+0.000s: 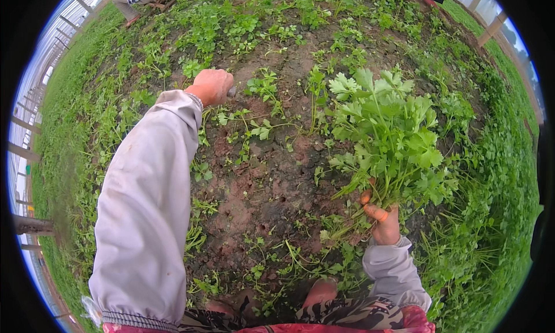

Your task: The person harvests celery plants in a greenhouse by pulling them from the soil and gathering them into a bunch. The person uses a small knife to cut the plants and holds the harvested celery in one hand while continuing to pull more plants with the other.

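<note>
My left hand (pixel 211 86) is closed in a fist over the bed at the upper left, at the end of a long pale sleeve. A small greyish bit shows at its edge; what it is, I cannot tell. My right hand (pixel 380 218), with orange coverings on its fingers, grips the stems of a leafy bunch of celery-like greens (pixel 390 133) at the right, roots hanging toward the wrist. Between the hands lies dark, moist soil (pixel 243 190) with small holes. Low green seedlings (pixel 264 88) grow just right of my left fist.
Dense green plants (pixel 498 194) cover the right side, and more grow along the left. My feet (pixel 321 292) are on the soil at the bottom. Another person (pixel 132 3) sits at the upper left. Posts (pixel 492 28) of a plastic-covered structure line both sides.
</note>
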Action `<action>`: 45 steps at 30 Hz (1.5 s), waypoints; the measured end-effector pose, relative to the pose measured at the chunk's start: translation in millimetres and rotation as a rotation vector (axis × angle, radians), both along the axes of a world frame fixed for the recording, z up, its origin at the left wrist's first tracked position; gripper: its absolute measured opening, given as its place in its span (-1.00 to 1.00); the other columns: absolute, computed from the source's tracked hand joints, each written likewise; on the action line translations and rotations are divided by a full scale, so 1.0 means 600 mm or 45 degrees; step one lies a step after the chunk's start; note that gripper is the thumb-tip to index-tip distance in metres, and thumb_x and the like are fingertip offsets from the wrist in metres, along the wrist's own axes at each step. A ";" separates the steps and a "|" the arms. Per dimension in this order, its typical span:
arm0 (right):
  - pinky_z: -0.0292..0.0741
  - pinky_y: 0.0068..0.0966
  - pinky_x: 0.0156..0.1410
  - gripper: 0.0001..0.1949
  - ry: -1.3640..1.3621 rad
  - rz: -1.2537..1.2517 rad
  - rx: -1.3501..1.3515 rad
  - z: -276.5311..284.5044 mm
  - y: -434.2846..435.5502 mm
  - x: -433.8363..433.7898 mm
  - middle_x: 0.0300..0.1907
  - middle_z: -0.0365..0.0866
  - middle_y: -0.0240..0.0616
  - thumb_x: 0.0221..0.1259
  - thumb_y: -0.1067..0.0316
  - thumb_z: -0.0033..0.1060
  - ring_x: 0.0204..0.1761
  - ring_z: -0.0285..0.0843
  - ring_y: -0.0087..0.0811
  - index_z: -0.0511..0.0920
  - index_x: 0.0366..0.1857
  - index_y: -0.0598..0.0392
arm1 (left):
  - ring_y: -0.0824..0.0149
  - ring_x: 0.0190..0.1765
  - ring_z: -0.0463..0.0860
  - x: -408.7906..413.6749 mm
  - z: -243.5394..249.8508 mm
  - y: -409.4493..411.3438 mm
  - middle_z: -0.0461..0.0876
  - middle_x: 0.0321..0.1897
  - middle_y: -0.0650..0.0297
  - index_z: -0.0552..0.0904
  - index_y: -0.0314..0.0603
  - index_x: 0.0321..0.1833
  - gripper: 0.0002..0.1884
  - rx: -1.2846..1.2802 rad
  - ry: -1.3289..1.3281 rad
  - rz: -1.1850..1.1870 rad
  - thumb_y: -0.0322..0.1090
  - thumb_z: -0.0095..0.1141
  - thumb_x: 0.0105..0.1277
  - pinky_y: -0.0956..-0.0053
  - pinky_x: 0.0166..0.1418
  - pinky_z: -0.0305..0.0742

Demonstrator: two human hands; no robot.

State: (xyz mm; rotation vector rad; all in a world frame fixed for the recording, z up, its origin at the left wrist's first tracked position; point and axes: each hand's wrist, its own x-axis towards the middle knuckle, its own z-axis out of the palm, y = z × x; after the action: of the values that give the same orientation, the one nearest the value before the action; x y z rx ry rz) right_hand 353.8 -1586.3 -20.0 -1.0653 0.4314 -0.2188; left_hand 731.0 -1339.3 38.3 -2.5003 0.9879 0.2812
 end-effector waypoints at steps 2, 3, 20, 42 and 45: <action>0.44 -0.45 -0.03 -0.39 0.028 -0.002 0.002 -0.008 -0.008 -0.003 -0.28 0.54 -0.22 -0.22 0.58 0.22 -0.18 0.51 -0.36 0.33 0.10 0.22 | 0.06 -0.18 0.65 0.007 -0.005 -0.011 0.65 -0.32 0.03 0.64 -0.27 -0.32 -0.80 0.003 0.015 -0.007 -0.39 0.11 -0.03 0.27 -0.16 0.56; 0.44 -0.46 -0.02 -0.39 0.038 -0.007 0.010 -0.012 -0.012 -0.003 -0.28 0.54 -0.22 -0.22 0.59 0.22 -0.18 0.51 -0.36 0.33 0.10 0.22 | 0.06 -0.16 0.65 0.011 -0.005 -0.014 0.65 -0.31 0.03 0.64 -0.27 -0.31 -0.79 0.005 0.023 -0.007 -0.37 0.12 -0.02 0.27 -0.14 0.56; 0.42 -0.37 0.09 -0.38 0.077 -0.138 -0.010 -0.006 -0.019 0.015 -0.27 0.49 -0.29 -0.24 0.47 0.25 -0.18 0.45 -0.40 0.35 0.10 0.21 | 0.29 -0.31 0.68 -0.005 -0.140 -0.099 0.70 -0.39 0.25 0.69 -0.10 -0.39 -0.84 0.082 0.009 0.025 -0.20 0.15 0.15 0.36 -0.26 0.57; 0.50 -0.47 -0.08 -0.36 0.102 -0.119 -0.087 0.004 -0.030 -0.037 -0.09 0.47 -0.25 -0.21 0.66 0.22 -0.16 0.52 -0.38 0.31 0.12 0.12 | 0.08 -0.15 0.65 -0.003 -0.028 -0.007 0.67 -0.26 0.11 0.66 -0.11 -0.26 -0.81 -0.173 -0.077 0.133 -0.26 0.13 0.09 0.28 -0.11 0.54; 0.52 -0.47 -0.08 -0.30 0.054 -0.116 -0.055 0.001 -0.016 -0.028 0.02 0.42 -0.24 -0.21 0.68 0.24 -0.15 0.51 -0.37 0.27 0.18 0.07 | 0.04 -0.12 0.63 -0.003 0.003 0.042 0.65 -0.23 0.06 0.65 -0.12 -0.24 -0.77 -0.468 -0.059 0.365 -0.24 0.15 0.06 0.26 -0.07 0.53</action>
State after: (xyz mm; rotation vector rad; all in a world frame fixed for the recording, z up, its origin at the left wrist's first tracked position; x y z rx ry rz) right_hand 336.9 -1595.9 -19.2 -1.0954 0.5160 -0.2875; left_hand 729.2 -1314.0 40.2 -2.9729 0.7117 0.1347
